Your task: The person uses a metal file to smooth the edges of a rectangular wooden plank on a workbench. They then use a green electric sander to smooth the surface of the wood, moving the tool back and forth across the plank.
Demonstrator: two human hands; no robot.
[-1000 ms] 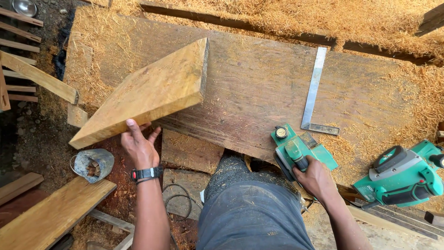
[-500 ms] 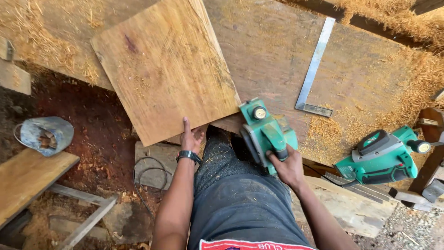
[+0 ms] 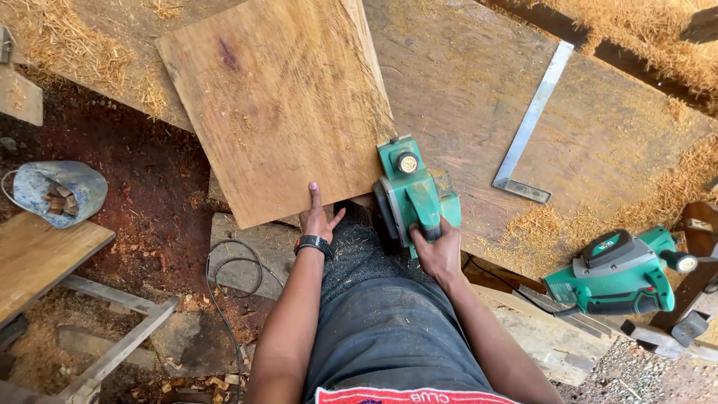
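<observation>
Board [image 3: 280,105] above left hand [image 3: 318,221]

Both bare forearms reach forward from the lap, roughly parallel. The left hand [image 3: 318,217] is open, fingers extended and thumb spread to the right, with a dark watch strapped at the wrist. The right hand [image 3: 437,254] is curled into a closed grip, knuckles up, wrist straight, sitting slightly lower and well apart from the left
</observation>
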